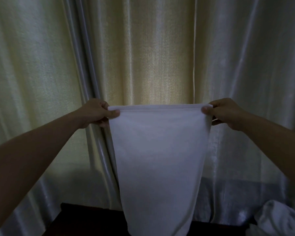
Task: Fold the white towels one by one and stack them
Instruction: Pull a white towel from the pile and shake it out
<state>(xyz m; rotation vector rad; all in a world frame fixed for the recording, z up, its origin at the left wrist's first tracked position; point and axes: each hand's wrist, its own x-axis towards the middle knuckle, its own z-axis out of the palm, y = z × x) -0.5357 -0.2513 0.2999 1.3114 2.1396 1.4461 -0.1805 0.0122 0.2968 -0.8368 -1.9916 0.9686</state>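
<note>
A white towel (158, 164) hangs straight down in front of me, held up by its top edge. My left hand (96, 113) pinches the top left corner between thumb and fingers. At the top right corner my right hand (226, 113) grips the same way. The top edge is stretched taut between the two hands. The towel's lower end reaches down past a dark table (85, 222) at the bottom of the view. A crumpled heap of white towels (278, 218) lies at the bottom right.
Pale, pleated curtains (143, 57) fill the whole background close behind the towel. The dark table's far edge runs along the bottom, just in front of the curtains.
</note>
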